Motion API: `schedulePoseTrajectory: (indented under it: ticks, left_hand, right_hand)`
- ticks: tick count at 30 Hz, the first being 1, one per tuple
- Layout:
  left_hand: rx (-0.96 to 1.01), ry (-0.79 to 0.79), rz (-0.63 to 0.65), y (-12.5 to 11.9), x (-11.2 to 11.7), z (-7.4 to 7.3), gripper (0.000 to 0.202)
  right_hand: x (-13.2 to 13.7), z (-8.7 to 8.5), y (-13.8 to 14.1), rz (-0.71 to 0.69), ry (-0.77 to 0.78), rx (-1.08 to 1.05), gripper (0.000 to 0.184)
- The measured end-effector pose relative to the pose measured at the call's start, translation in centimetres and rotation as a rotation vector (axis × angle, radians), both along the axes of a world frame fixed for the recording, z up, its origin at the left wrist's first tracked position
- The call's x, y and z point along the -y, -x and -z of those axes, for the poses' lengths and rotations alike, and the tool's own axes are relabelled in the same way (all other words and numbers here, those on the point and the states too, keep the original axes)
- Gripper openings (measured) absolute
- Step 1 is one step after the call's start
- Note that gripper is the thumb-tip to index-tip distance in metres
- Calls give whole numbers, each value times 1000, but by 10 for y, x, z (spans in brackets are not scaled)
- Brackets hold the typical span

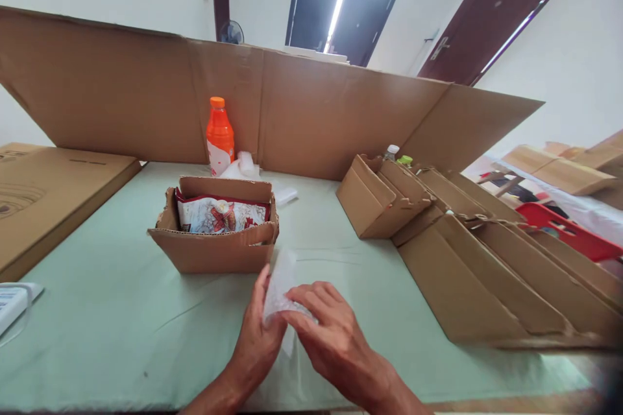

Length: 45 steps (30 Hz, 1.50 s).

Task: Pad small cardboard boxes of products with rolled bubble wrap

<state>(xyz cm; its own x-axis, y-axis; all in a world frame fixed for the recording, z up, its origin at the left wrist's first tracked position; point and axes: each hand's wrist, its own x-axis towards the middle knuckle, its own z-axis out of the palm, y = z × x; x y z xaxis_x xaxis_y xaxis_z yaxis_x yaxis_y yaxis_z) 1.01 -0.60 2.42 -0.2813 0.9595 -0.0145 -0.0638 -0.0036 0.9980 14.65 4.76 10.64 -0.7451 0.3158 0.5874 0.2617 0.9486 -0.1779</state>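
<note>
My left hand (257,336) and my right hand (329,334) meet near the table's front edge. Both pinch a small clear plastic bag (279,285) held upright between them. Just beyond the bag stands a small open cardboard box (214,251) with a red and white snack packet (219,214) lying inside it. The bag looks thin and crumpled; I cannot tell whether anything is in it.
An orange drink bottle (219,135) stands behind the box against a tall cardboard screen (311,110). A row of flat folded cartons (467,253) lies to the right, large cardboard sheets (48,188) to the left, a red tray (569,230) far right. The green tablecloth (121,324) covers the table.
</note>
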Motion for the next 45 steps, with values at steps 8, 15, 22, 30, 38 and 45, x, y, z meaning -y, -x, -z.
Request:
schedulePoseTrajectory:
  ticks: [8,15,22,30,38,45]
  left_hand:
    - [339,158,451,-6,-16,-36,46]
    - [525,497,380,12,-8,0,82]
    - [411,526,347,37,28,9,100]
    - [208,463,554,28,25,18,69]
    - [-855,-178,440,34,19,26,35]
    - [-872,-255,326,33,17,12,21]
  right_hand:
    - [-33,-56,-39,185,-253,-2,32]
    - [-114,-13,-28,319,-64,307,29]
    - [-51,42,-133,423,313,148,32]
    - [90,89,-166,458,567,370,83]
    - [78,100,-150,455,335,178,29]
    - [66,56,-155,593,696,-169,18]
